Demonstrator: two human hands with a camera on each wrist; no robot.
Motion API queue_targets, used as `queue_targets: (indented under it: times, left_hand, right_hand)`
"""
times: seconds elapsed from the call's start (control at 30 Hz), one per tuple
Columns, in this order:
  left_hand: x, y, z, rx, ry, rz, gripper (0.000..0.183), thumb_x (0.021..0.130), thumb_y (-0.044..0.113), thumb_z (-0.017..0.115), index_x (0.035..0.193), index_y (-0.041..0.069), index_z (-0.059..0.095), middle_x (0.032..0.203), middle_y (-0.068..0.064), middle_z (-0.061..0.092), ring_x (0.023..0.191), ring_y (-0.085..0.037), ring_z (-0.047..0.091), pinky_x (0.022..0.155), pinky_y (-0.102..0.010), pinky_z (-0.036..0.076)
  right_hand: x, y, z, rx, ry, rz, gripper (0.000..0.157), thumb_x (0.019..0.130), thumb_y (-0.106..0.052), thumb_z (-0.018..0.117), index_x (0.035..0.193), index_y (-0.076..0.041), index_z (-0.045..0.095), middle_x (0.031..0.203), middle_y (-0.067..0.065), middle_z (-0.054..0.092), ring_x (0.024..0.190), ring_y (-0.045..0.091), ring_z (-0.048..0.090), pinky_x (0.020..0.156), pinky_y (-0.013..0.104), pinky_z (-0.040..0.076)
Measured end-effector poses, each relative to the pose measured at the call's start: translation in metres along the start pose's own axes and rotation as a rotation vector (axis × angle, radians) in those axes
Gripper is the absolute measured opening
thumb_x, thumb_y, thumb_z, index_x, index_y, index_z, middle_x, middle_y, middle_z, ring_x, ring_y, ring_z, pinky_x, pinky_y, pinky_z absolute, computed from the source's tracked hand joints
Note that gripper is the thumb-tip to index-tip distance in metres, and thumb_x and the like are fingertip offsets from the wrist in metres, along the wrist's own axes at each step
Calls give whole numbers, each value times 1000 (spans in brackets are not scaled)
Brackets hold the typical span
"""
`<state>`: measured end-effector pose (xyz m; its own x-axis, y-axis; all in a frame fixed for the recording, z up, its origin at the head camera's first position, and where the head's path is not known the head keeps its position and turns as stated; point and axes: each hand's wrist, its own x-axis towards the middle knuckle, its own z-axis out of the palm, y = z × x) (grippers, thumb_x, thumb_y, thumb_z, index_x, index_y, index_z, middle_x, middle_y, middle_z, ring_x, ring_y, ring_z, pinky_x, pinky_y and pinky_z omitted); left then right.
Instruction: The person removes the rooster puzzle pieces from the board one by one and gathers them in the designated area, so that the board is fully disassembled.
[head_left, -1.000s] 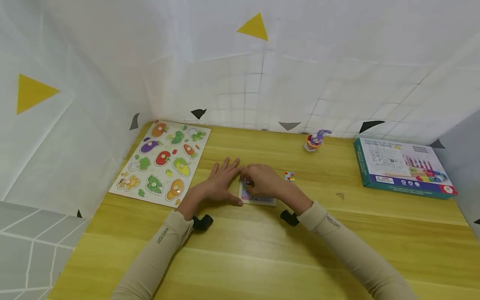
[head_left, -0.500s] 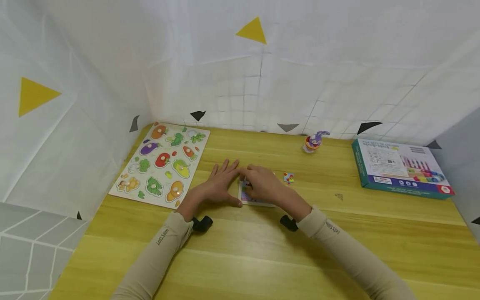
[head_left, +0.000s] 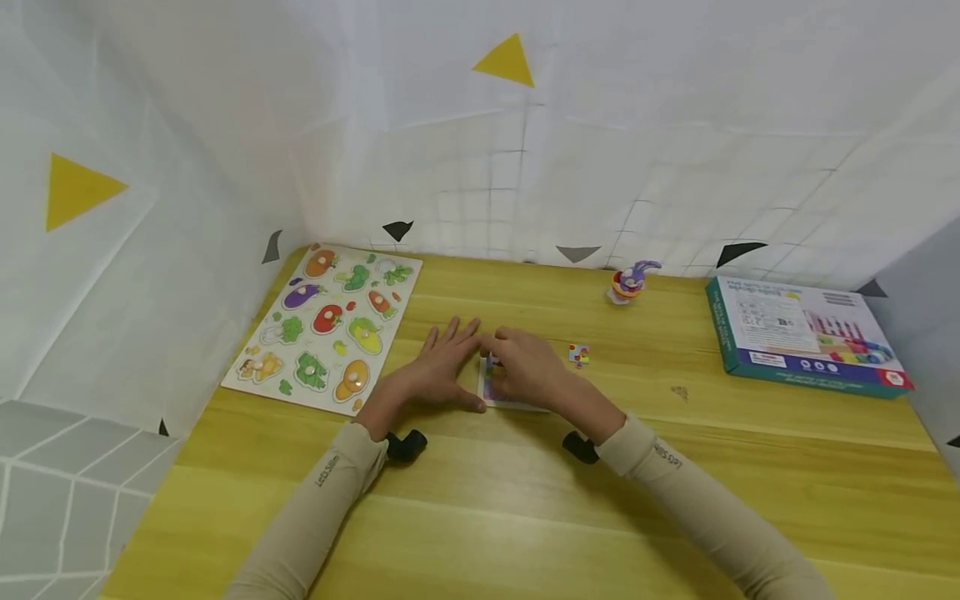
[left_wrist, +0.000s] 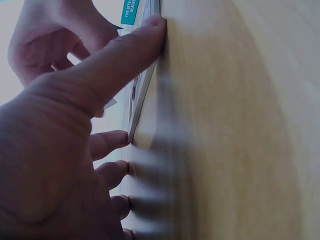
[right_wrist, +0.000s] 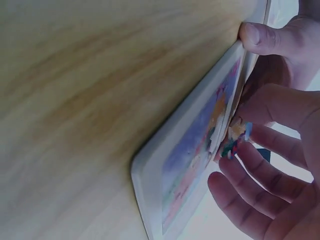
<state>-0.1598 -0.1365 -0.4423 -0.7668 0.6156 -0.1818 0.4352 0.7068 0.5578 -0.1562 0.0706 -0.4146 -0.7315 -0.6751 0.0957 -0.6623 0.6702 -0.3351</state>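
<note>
A small white-framed jigsaw board [head_left: 516, 407] lies flat on the wooden table, partly covered by the hands. My left hand [head_left: 435, 377] rests beside it with fingers spread; its thumb [left_wrist: 127, 47] and index fingertip touch the frame's edge. Over the picture, my right hand [head_left: 528, 367] pinches a small, colourful jigsaw piece [right_wrist: 235, 136] between thumb and fingers. In the right wrist view the piece is tilted close above the board's surface; whether it touches cannot be told. A loose jigsaw piece [head_left: 578, 354] lies on the table just right of the right hand.
A vegetable peg puzzle board [head_left: 322, 398] lies to the left. A purple rabbit figurine [head_left: 628, 282] stands at the back, and a teal-edged toy box [head_left: 810, 336] lies at the far right. White cloth walls [head_left: 420, 167] enclose the table's back and sides.
My right hand has shifted very slightly over the board, still pinching the jigsaw piece. The left hand has stayed in place at the frame. The head view has tilted a little.
</note>
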Motion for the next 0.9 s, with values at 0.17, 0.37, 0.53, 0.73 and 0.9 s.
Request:
queue_targets:
  times: [0.17,0.37,0.53,0.73,0.9]
  left_hand:
    - [-1,0,-1,-19,3,-6,107,77,54,83,160,23,24,167,-9,0,151,-33,-13,117,-55,-10]
    - [0,2,0,-13,3,5,109,77,52,83,161,16,23,167,-9,1,151,-34,-12,116,-58,-8]
    - [1,2,0,-5,3,4,110,77,53,83,161,15,23,167,-9,1,151,-34,-12,117,-57,-8]
    - [2,0,1,-7,7,6,111,76,53,84,161,16,23,167,-9,1,151,-34,-12,117,-57,-9]
    - [2,-1,1,11,-6,3,112,76,55,83,161,16,21,167,-9,-1,151,-33,-13,117,-57,-9]
  right_hand:
    - [-5,0,-7,12,45,-38,40,79,-10,79,118,-10,70,95,4,63,73,13,53,61,28,47]
    - [-20,5,-17,8,42,-25,30,78,-11,81,107,-4,74,93,6,63,73,14,54,63,30,49]
    - [-31,12,-22,0,29,-9,33,80,-9,79,112,-4,74,96,6,64,74,13,55,63,29,49]
    - [-44,16,-27,2,45,-1,28,80,-12,83,106,-5,75,92,4,62,73,13,53,63,29,48]
    - [-53,19,-30,-6,59,-12,27,80,-11,83,104,-4,75,92,7,64,74,14,55,65,31,50]
